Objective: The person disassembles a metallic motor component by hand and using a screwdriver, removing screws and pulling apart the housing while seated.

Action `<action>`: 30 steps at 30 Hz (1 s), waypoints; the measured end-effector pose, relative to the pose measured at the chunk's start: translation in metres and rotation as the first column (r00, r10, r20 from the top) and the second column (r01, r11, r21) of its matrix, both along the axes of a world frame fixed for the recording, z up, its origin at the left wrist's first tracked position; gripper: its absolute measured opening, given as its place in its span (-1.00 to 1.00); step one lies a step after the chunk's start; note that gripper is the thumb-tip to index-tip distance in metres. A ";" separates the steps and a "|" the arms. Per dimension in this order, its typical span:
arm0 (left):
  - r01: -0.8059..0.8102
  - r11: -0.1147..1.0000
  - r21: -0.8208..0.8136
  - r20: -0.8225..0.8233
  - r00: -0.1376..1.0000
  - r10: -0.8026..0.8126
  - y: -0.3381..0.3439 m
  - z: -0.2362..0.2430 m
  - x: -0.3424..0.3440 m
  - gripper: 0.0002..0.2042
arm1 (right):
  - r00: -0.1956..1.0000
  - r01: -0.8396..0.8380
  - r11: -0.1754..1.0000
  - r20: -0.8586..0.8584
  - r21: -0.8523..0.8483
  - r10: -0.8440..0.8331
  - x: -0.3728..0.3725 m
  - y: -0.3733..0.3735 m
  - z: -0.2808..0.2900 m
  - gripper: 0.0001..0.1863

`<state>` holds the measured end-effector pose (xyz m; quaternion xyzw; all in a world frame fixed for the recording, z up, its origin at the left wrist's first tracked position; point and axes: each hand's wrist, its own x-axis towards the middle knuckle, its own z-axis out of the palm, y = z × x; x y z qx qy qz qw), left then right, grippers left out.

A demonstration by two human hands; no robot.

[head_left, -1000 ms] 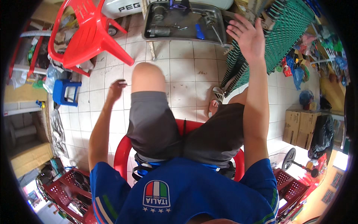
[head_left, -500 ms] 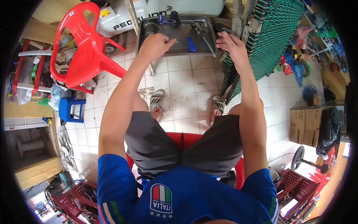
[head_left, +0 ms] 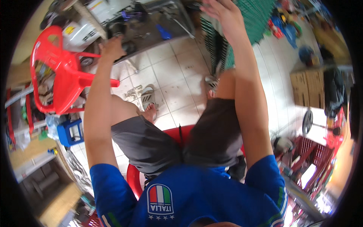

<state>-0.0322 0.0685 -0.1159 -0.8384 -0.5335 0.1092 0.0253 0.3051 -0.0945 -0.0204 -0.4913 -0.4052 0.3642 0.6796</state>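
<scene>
tray apparently between the hands

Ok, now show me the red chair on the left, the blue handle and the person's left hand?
Red chair (head_left: pixel 68 87): head view, on its seat.
Blue handle (head_left: pixel 164 32): head view, on its middle.
Left hand (head_left: pixel 113 49): head view, on its back.

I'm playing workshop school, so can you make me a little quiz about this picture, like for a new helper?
1. Which hand is nearer the red chair at the upper left?
2. About the blue stool, true or false: it stands on the person's right side.
3. Fill in the blank: the blue handle lies on the dark ____.

Key:
1. The left hand.
2. False, it stands on the left.
3. Tray.
</scene>
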 end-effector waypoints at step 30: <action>0.169 0.971 -0.171 0.088 0.984 -0.156 0.060 -0.049 -0.015 -0.25 | 0.786 0.137 0.742 0.527 -0.657 0.322 0.116 -0.240 -0.063 -0.57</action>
